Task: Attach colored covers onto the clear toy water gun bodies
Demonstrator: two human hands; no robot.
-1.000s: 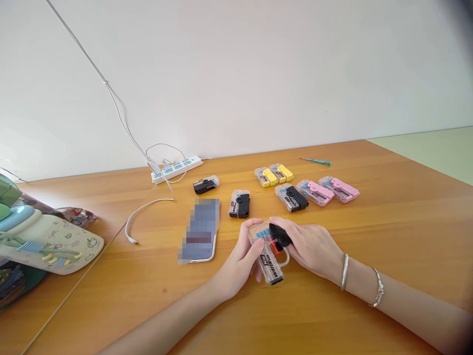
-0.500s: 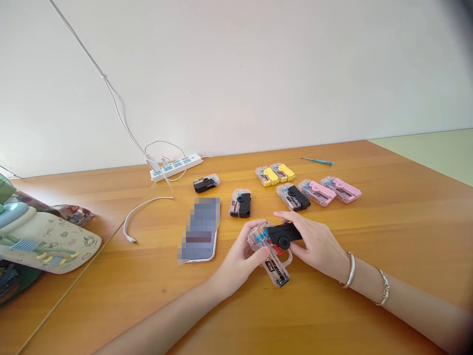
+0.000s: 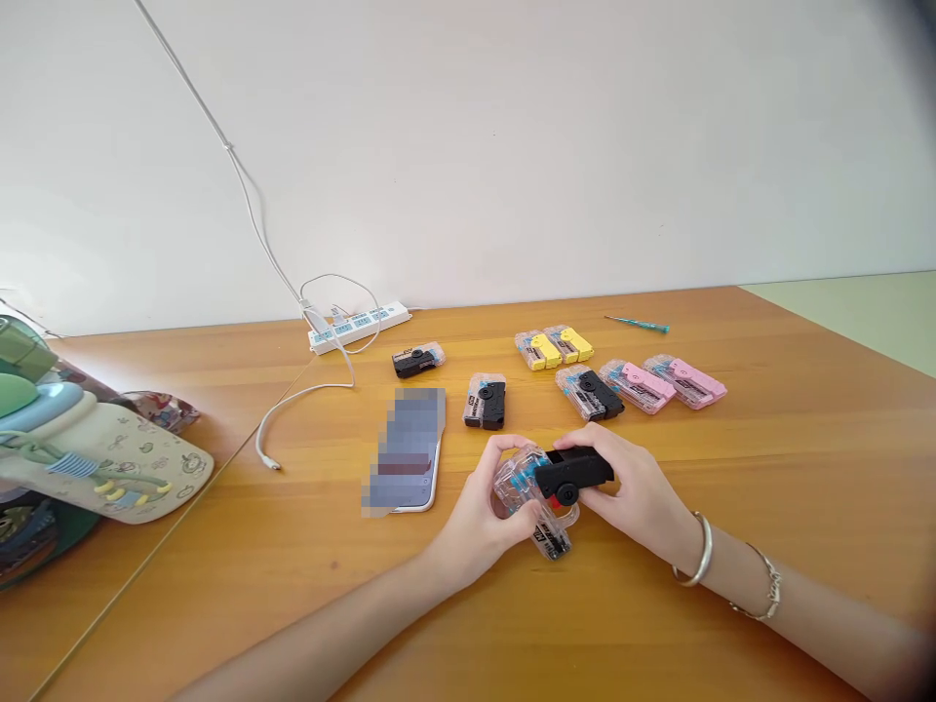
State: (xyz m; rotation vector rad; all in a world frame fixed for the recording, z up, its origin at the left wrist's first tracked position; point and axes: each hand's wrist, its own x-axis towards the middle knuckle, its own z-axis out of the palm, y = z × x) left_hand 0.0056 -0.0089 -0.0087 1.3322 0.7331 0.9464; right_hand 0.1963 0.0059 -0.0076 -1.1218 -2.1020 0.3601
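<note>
My left hand (image 3: 487,517) grips a clear plastic toy pistol body (image 3: 518,485) with blue inner parts and a printed label. My right hand (image 3: 633,487) holds a black plastic piece (image 3: 574,476) against the top of that body, its round knob facing me. A small red part (image 3: 562,499) shows between the fingers, partly hidden. Several similar clear toys with black, yellow or pink pieces lie beyond my hands. The nearest is a black-and-clear one (image 3: 484,402).
A phone (image 3: 409,450) with a pixelated screen lies left of my hands. Further back are a white power strip (image 3: 358,327), loose white cables and a small teal screwdriver (image 3: 636,324). A patterned fabric item (image 3: 95,458) sits at the far left, beyond the wooden table's edge.
The black piece has swung from a tilted angle to nearly level against the clear body, and both hands have drawn closer around it. The whole view has shifted slightly.
</note>
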